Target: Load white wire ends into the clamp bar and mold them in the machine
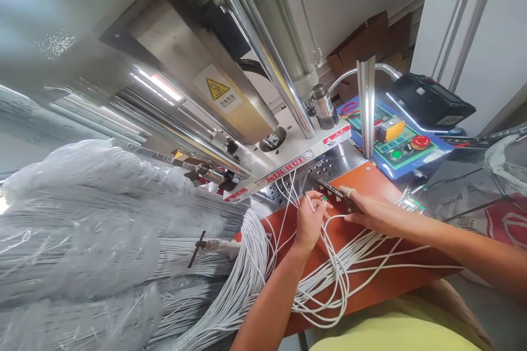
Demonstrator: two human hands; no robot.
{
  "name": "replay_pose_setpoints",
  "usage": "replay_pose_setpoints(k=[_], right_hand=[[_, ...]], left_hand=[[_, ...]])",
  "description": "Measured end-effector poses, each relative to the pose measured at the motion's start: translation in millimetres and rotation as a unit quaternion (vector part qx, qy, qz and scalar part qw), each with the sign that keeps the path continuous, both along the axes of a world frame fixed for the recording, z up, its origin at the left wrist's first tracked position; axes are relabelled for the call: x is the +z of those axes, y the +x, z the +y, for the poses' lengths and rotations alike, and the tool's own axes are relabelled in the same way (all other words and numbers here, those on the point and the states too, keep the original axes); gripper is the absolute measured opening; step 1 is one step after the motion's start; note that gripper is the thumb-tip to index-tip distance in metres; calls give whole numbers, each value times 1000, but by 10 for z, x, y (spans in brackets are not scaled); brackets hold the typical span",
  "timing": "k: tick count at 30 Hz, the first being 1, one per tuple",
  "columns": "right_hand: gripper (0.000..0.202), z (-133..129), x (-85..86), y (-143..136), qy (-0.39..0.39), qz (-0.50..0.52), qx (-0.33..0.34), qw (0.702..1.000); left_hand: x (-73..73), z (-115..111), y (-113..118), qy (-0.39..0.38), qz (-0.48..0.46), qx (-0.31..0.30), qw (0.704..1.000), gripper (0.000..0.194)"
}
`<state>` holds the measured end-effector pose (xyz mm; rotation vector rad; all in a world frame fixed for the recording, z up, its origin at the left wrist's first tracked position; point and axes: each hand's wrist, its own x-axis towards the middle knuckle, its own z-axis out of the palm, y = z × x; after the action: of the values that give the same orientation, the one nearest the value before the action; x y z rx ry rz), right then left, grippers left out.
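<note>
Here, the press looms above both hands, with wrapped bundles of cable at its left. Under the forearms lies the orange board, crossed by loose white cables. The right hand touches the near end of the metal bar; whether it grips the bar, I cannot tell. The left hand is closed, pinching a cable's green tip at its fingertips, between the two hands and just beside the bar.

Bright glare, edges stretched, softened
</note>
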<state>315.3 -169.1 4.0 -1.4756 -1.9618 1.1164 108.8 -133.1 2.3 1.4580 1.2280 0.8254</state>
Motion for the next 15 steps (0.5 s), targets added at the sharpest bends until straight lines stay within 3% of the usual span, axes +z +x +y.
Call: replay_pose_setpoints(k=[6,10,15], right_hand=[[44,3,4,-4,-7,13,1,1000],[49,8,-22,-7,-2,7,-2,1000],[44,1,0,2,6,13,5,1000]], left_hand=[[55,-7,55,20,55,-10,998,17],[4,19,41,-2,51,-12,999,17],[-76,62,-8,51,94,-29,994,12]])
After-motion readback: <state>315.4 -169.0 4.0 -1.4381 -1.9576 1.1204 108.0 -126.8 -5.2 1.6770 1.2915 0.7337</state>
